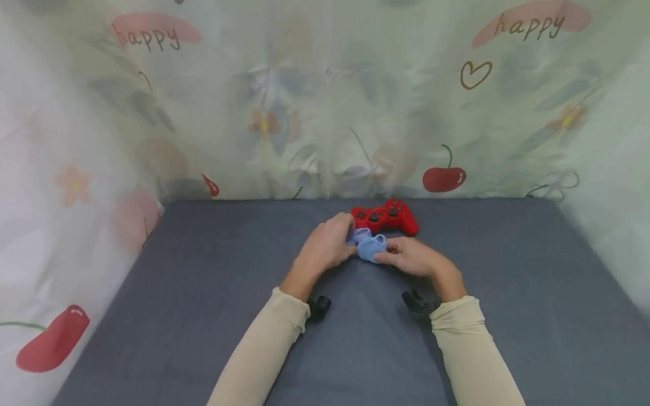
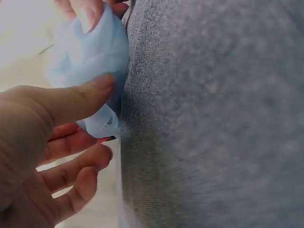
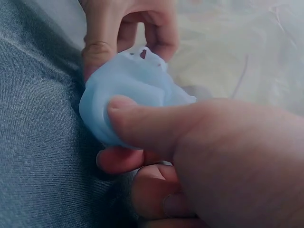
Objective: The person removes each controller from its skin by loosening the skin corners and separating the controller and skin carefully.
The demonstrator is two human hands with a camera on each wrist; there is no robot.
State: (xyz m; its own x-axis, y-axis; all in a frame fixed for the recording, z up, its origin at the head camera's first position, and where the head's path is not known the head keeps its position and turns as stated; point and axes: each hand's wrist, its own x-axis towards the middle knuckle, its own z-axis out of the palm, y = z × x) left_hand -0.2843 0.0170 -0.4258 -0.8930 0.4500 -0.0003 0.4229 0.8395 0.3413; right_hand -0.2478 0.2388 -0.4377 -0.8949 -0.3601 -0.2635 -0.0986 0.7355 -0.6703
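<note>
Both hands' fingers pinch the blue cover (image 1: 368, 246); only the head view shows the red controller (image 1: 386, 216)

A silicone cover (image 1: 369, 247) sits between two hands on the table (image 1: 203, 293), with a game controller (image 1: 386, 216) just behind it.

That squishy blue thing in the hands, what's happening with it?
A person is holding a soft, pale blue, see-through rubbery cover with both hands over a dark grey cloth-covered table. The left hand pinches one end and the right hand pinches the other, thumb on top. Just behind the hands lies a red game controller with dark buttons, bare. The blue cover is crumpled up and not on the controller.
</note>
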